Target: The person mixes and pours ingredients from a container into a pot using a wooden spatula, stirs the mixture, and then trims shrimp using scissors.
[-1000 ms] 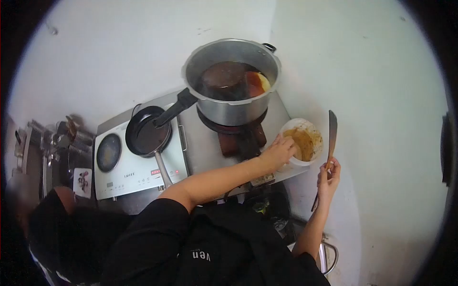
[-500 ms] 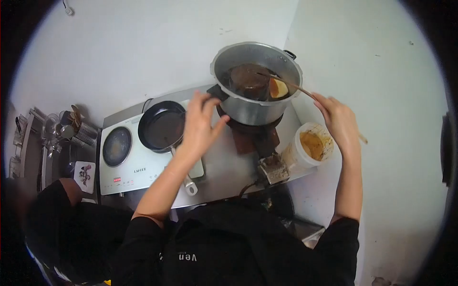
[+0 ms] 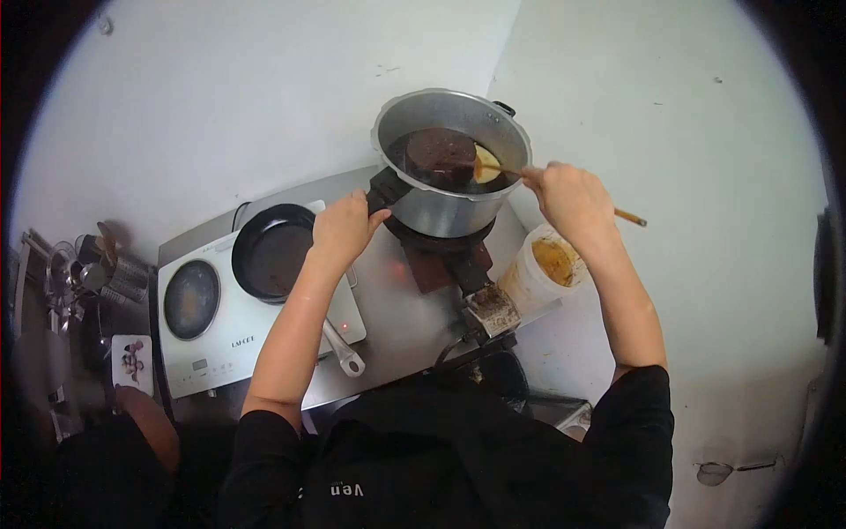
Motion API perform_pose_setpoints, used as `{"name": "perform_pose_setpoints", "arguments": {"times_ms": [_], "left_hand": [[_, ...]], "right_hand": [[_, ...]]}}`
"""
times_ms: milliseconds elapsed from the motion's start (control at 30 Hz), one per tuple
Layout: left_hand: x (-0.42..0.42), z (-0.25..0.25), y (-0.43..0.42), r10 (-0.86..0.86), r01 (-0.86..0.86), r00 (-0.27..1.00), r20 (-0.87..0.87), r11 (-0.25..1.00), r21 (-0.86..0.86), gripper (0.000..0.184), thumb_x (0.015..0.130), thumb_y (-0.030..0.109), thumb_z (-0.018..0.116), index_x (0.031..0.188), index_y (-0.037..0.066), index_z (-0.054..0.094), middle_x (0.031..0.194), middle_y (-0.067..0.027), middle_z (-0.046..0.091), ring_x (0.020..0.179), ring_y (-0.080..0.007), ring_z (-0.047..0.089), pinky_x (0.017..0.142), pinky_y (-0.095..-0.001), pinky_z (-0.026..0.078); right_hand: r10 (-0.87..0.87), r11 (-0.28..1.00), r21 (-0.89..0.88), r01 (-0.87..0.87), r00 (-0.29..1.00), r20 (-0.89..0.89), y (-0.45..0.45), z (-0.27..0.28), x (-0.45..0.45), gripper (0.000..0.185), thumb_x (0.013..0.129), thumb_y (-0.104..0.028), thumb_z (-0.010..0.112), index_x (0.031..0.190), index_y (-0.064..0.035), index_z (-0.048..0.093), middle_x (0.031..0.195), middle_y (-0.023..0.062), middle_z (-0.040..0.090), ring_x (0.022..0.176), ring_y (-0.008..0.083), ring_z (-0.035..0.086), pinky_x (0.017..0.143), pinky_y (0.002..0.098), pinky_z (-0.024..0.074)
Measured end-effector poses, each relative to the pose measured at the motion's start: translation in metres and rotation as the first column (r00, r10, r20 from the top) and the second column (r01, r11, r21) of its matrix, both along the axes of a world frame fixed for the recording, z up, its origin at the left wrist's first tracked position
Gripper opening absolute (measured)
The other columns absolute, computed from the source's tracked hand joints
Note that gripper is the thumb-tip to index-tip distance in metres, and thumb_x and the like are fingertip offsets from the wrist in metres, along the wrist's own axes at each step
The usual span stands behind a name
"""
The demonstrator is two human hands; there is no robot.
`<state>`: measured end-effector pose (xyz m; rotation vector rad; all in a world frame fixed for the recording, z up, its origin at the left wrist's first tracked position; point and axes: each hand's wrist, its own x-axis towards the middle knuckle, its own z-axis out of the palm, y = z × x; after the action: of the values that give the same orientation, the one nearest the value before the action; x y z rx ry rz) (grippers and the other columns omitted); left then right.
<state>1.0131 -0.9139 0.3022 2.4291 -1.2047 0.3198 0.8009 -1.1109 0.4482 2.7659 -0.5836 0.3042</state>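
Note:
My left hand is closed round the black side handle of a large metal pot. A thin wooden stick is gripped in my right hand at the pot's right rim. Its far end reaches into the pot, by a pale yellow piece with an orange-brown side. A thick, dark brown block sits beside that piece in dark liquid. The stick's tip is hard to make out against the contents. The pot stands on a burner.
A black frying pan rests on a white double cooktop at left. A white tub with yellow-brown contents stands right of the burner. Another person's arm is near a small white tray, below hanging utensils. White walls enclose the corner.
My left hand has gone from open beside the pot to closed round its handle. My right hand has moved left, and the stick's far end now lies by the yellow piece.

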Motion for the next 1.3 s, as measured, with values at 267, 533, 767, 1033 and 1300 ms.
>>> {"name": "perform_pose_setpoints", "arguments": {"times_ms": [267, 533, 767, 1033, 1300], "left_hand": [[0.008, 0.014, -0.001, -0.002, 0.028, 0.978, -0.208, 0.992, 0.120, 0.050, 0.083, 0.050, 0.060, 0.092, 0.000, 0.061, 0.085, -0.0219, 0.065, 0.085, -0.0398, 0.063, 0.071, -0.0472, 0.049], [0.006, 0.011, -0.003, 0.011, 0.010, 0.984, -0.179, 0.993, 0.117, 0.049, 0.083, 0.049, 0.061, 0.096, 0.002, 0.062, 0.084, -0.0214, 0.065, 0.084, -0.0396, 0.063, 0.071, -0.0472, 0.049], [0.002, 0.008, -0.001, 0.009, -0.004, 0.998, -0.064, 0.997, 0.076, 0.044, 0.082, 0.045, 0.063, 0.095, 0.003, 0.062, 0.083, -0.0207, 0.065, 0.081, -0.0379, 0.063, 0.068, -0.0457, 0.050], [0.003, 0.006, -0.002, 0.032, -0.024, 0.996, -0.083, 0.995, 0.097, 0.043, 0.082, 0.045, 0.063, 0.098, 0.005, 0.063, 0.081, -0.0183, 0.066, 0.079, -0.0366, 0.064, 0.068, -0.0446, 0.051], [0.005, 0.001, -0.002, 0.015, -0.015, 1.000, 0.003, 0.998, 0.056, 0.048, 0.081, 0.050, 0.063, 0.088, 0.002, 0.061, 0.072, -0.0161, 0.064, 0.071, -0.0339, 0.065, 0.058, -0.0415, 0.052]], "right_hand": [[-0.066, 0.998, -0.004, 0.066, 0.993, -0.096, -0.007, -0.026, 0.005, 0.019, 0.088, -0.020, 0.055, 0.097, -0.0113, 0.070, 0.080, 0.0149, 0.066, 0.074, 0.0329, 0.066, 0.065, 0.0420, 0.0533], [-0.056, 0.997, -0.051, 0.052, 0.995, -0.078, 0.003, -0.016, 0.021, 0.020, 0.089, -0.021, 0.055, 0.099, -0.0116, 0.069, 0.081, 0.0140, 0.065, 0.073, 0.0324, 0.066, 0.062, 0.0409, 0.0533], [0.109, 0.988, -0.105, -0.114, 0.993, -0.049, 0.004, -0.021, 0.059, 0.015, 0.083, -0.013, 0.056, 0.091, -0.0099, 0.069, 0.078, 0.0124, 0.066, 0.072, 0.0283, 0.068, 0.061, 0.0392, 0.0542], [0.191, 0.975, -0.102, -0.199, 0.978, -0.080, -0.015, -0.006, 0.124, 0.014, 0.080, -0.013, 0.057, 0.076, -0.0089, 0.070, 0.078, 0.0125, 0.068, 0.072, 0.0283, 0.069, 0.062, 0.0378, 0.0552], [0.268, 0.900, -0.334, -0.280, 0.960, -0.081, -0.018, -0.005, 0.164, 0.010, 0.078, -0.013, 0.061, 0.074, -0.0098, 0.070, 0.078, 0.0108, 0.069, 0.074, 0.0261, 0.069, 0.061, 0.0358, 0.0536]]}}
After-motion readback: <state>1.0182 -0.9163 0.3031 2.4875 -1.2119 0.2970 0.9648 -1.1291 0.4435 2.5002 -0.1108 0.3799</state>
